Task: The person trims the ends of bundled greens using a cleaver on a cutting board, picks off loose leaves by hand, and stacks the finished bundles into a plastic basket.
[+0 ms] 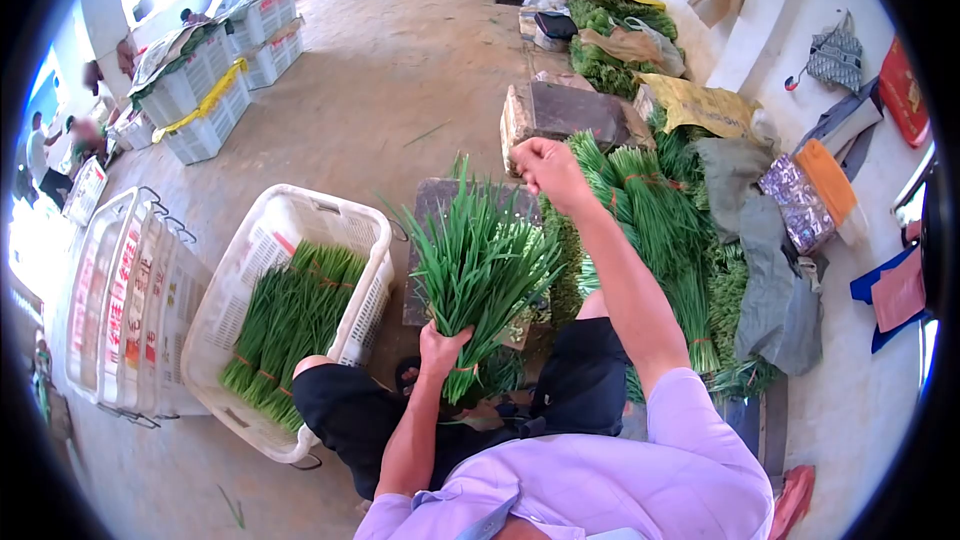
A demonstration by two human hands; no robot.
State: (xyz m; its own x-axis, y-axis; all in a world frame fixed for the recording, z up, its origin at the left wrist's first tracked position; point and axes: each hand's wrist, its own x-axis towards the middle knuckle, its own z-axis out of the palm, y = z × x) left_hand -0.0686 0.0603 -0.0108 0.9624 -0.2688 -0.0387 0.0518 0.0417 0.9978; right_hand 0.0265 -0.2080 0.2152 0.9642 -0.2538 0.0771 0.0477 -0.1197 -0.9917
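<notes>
My left hand (443, 348) is closed round the lower part of a bunch of garlic chives (480, 255), held upright in front of my knees with the leaves fanning out. A reddish band shows near its cut ends. My right hand (550, 172) is raised to the right of the bunch, apart from it, fingers curled together in a pinch; whatever they hold, if anything, is too small to make out. Behind the bunch is a low dark board (430, 202). Left of my knee, a white plastic crate (365, 312) contains banded bundles of chives (300, 315).
A heap of long green stalks (655, 205) lies to my right, partly under grey cloth (770, 260) and a yellow sack (700, 108). Nested white crates (125, 310) stand far left. Stacked crates (205, 105) and people (85, 140) are further back.
</notes>
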